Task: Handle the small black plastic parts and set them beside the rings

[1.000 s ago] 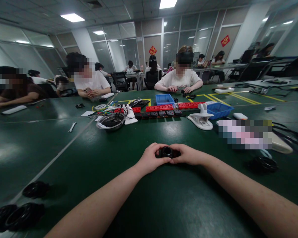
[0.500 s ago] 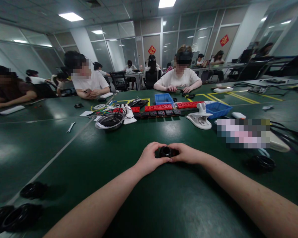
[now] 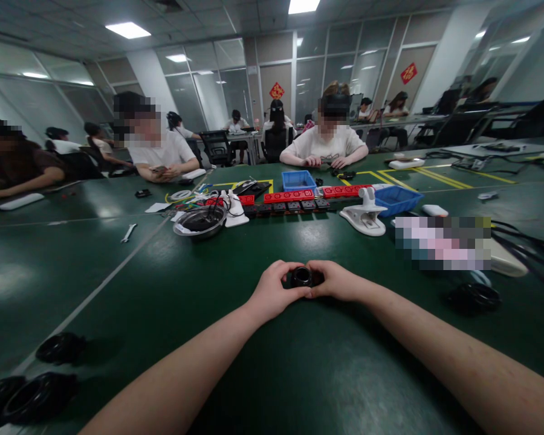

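Both hands meet on the green table (image 3: pixel 299 374): my left hand (image 3: pixel 274 291) and right hand (image 3: pixel 338 281) pinch the small black ring (image 3: pixel 301 277) between them, equally near, its opening facing up.

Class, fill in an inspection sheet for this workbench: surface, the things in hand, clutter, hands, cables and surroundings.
Surface: green table, glossy, with pale lines.
Things in hand: small black ring part, held between both hands.
Clutter: black rings near left, another right; steel bowl; wrench; blue bins; red strips; white clamp stand.
Hands: left hand and right hand, each grip closed on the part.
Cables: black leads at right.
Surroundings: seated people, glass partitions.
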Demonstrator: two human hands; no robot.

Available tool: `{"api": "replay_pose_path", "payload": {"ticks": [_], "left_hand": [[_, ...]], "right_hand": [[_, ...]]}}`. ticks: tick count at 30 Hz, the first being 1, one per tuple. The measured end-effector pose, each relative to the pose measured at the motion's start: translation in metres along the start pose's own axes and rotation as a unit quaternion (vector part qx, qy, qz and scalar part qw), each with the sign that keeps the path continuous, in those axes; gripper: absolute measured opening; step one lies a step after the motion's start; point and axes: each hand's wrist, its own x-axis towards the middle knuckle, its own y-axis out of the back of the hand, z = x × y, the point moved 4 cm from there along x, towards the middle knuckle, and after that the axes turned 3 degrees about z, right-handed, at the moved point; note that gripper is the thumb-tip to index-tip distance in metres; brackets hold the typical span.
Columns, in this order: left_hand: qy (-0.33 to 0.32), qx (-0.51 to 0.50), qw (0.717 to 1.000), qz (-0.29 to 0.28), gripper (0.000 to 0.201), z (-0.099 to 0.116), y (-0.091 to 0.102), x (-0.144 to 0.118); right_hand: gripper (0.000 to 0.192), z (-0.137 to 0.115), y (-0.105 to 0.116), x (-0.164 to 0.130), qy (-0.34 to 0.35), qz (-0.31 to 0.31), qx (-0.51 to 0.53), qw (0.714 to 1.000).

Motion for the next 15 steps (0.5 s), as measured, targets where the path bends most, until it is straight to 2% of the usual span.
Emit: {"api": "replay_pose_path", "payload": {"ticks": [3,6,8,10,12,15], "left_hand": [[0.02,0.025,0.999,0.036,0.041,-0.001,0.0,-0.002],[0.039,0.043,0.996,0.073,0.041,-0.002,0.0,-0.003],[0.041,0.049,0.994,0.086,0.04,-0.001,0.0,-0.004],[0.034,0.051,0.994,0.087,0.038,-0.001,0.001,-0.004],[0.023,0.045,0.997,0.066,0.039,0.0,0.002,-0.003],[-0.001,0.018,1.0,0.013,0.04,-0.001,0.002,0.0]], "right_hand": [[0.028,-0.002,-0.006,-0.002,-0.034,0.08,-0.082,0.993],[0.024,-0.009,-0.013,-0.007,-0.063,0.182,-0.193,0.962],[0.024,-0.014,-0.017,-0.01,-0.064,0.209,-0.236,0.947],[0.026,-0.015,-0.018,-0.01,-0.053,0.2,-0.242,0.948],[0.033,-0.014,-0.015,-0.008,-0.023,0.172,-0.21,0.962],[0.049,-0.012,-0.006,-0.004,0.044,0.092,-0.114,0.988]]}}
